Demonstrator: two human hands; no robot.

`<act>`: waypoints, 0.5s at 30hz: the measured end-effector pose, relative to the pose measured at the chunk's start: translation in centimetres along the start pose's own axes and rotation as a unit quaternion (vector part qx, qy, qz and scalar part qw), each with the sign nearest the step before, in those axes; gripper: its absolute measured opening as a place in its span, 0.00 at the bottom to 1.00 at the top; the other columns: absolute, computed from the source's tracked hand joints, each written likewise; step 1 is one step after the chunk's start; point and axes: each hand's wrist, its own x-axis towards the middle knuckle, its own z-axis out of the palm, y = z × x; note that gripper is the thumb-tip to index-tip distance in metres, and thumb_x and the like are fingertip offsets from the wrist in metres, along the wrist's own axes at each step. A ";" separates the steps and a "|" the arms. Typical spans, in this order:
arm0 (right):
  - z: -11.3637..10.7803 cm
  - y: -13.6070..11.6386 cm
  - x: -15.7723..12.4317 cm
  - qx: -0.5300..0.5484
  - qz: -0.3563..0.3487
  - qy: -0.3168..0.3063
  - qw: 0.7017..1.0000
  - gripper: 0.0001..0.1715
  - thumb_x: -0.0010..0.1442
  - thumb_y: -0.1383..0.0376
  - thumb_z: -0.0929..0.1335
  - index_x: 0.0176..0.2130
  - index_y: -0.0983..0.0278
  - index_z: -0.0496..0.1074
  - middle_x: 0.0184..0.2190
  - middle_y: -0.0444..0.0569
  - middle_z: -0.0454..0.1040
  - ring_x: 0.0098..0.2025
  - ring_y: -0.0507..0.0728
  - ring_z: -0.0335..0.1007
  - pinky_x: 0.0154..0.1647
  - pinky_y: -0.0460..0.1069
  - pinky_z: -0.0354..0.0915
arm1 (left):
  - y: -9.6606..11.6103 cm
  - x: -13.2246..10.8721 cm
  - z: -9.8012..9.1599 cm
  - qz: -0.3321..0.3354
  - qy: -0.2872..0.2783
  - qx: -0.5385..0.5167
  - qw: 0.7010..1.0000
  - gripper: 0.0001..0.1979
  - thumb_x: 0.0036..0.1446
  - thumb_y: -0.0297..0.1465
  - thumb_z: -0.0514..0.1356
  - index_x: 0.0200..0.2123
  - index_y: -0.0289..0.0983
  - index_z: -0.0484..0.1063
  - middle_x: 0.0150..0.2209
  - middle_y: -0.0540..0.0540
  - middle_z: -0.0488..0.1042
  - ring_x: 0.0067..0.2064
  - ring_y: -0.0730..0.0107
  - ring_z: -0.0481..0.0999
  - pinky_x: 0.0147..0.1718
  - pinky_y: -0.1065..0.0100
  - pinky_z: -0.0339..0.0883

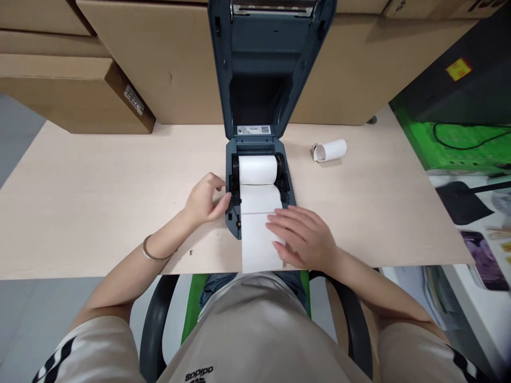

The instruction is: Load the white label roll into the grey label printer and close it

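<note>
A dark blue-grey label printer (232, 217) stands on the table with its lid (261, 58) raised. Inside sits a white label roll (257, 170), and its strip of labels (259, 239) runs out over the printer's front toward my body. My left hand (208, 198) is at the printer's left side, thumb and forefinger apart, the fingertips at its edge. Over the right edge of the strip lies my right hand (303, 236), its fingers stretched out and resting on the labels. The undersides of both hands are hidden.
A small curled white paper roll (330, 150) lies right of the printer. Large cardboard boxes (179, 69) line the table's back, with a smaller box (80, 96) at the left. On the right are a green surface (471, 143) and a phone (485, 260).
</note>
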 end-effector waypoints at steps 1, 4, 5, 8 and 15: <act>0.1 0.6 -0.2 0.012 0.039 0.022 0.999 0.24 0.69 0.64 0.68 0.63 0.61 0.74 0.53 0.50 0.84 0.57 0.61 0.81 0.60 0.58 0.77 | 0.0 -0.1 0.1 -0.064 0.007 -0.029 0.997 0.07 0.72 0.39 0.58 0.46 0.44 0.63 0.34 0.51 0.67 0.34 0.67 0.69 0.35 0.62 0.65; 1.0 3.2 -0.7 0.057 0.193 0.055 0.978 0.32 0.73 0.61 0.66 0.73 0.58 0.63 0.62 0.54 0.79 0.64 0.63 0.77 0.63 0.62 0.75 | -0.5 -0.2 0.9 -0.243 -0.006 -0.159 0.957 0.15 0.70 0.45 0.61 0.44 0.45 0.58 0.33 0.54 0.65 0.31 0.72 0.67 0.31 0.66 0.63; 1.6 4.2 -0.9 0.072 0.230 0.049 0.969 0.35 0.74 0.58 0.65 0.75 0.58 0.59 0.66 0.56 0.75 0.67 0.65 0.73 0.66 0.65 0.73 | -0.8 -0.3 1.2 -0.284 -0.015 -0.211 0.935 0.17 0.69 0.46 0.62 0.45 0.45 0.58 0.33 0.55 0.65 0.30 0.73 0.67 0.30 0.67 0.62; 3.1 6.6 -1.2 0.110 0.247 0.023 0.962 0.41 0.76 0.51 0.62 0.79 0.58 0.49 0.73 0.58 0.66 0.76 0.67 0.62 0.74 0.70 0.63 | -1.5 -0.3 2.2 -0.375 -0.036 -0.340 0.862 0.21 0.65 0.46 0.63 0.51 0.49 0.56 0.33 0.57 0.62 0.27 0.74 0.65 0.26 0.70 0.62; 4.0 7.8 -1.1 0.104 0.197 0.009 0.975 0.42 0.77 0.47 0.56 0.81 0.55 0.43 0.76 0.55 0.61 0.80 0.65 0.52 0.79 0.72 0.53 | -2.1 -0.2 3.4 -0.422 -0.038 -0.327 0.845 0.33 0.61 0.40 0.59 0.68 0.52 0.57 0.37 0.52 0.70 0.29 0.69 0.71 0.27 0.67 0.67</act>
